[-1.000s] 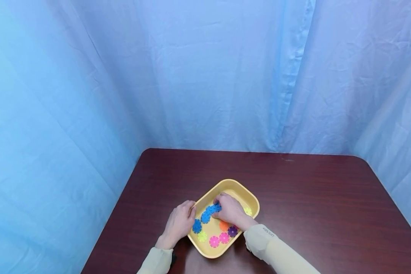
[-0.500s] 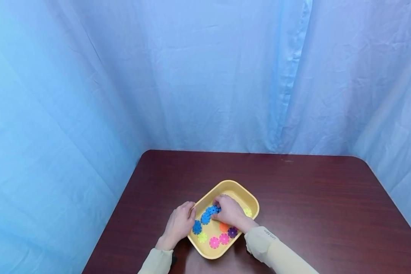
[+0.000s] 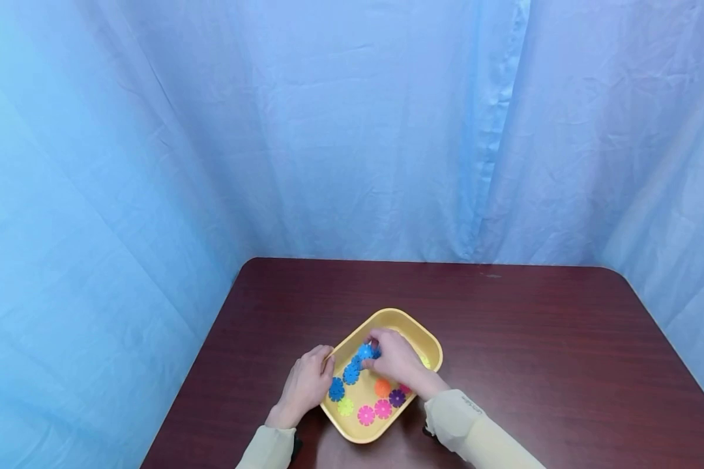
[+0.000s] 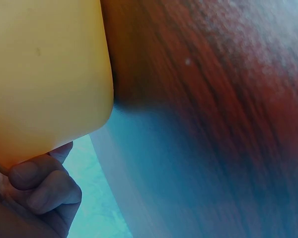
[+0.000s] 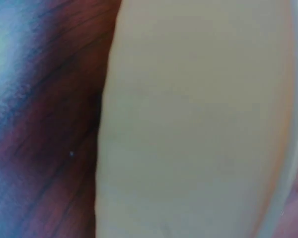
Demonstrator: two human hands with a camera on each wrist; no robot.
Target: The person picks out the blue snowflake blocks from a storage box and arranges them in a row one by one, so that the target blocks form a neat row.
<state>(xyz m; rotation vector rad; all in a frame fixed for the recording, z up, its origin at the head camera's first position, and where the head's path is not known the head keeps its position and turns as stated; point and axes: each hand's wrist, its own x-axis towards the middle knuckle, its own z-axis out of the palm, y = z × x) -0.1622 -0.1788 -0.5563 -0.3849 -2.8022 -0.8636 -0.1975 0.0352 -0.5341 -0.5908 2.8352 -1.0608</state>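
Head view: a pale-yellow, round-cornered, plastic-looking tray (image 3: 413, 326) was found slanted on the dark red-brown, wood-grained counter (image 3: 534, 339). Its rim was gripped by the left hand (image 3: 305, 384), with curled fingers (image 4: 54, 191) confirmed against the tray in the left wrist view. Inside the tray, a row of overlapping blue, notched, flower-shaped discs (image 3: 351, 373) was pinched at its far end by the right hand (image 3: 396, 357); interlocking could not be determined, nor could the pinch be checked in the right wrist view. A separate blue disc (image 3: 337, 389), a yellow-green disc (image 3: 345, 407), pink discs (image 3: 366, 415), an orange disc (image 3: 382, 387) and a purple disc (image 3: 396, 398) lay nearby. A light edge pinch, untwisted, with the tray braced, was judged advisable, lest the row be disturbed.
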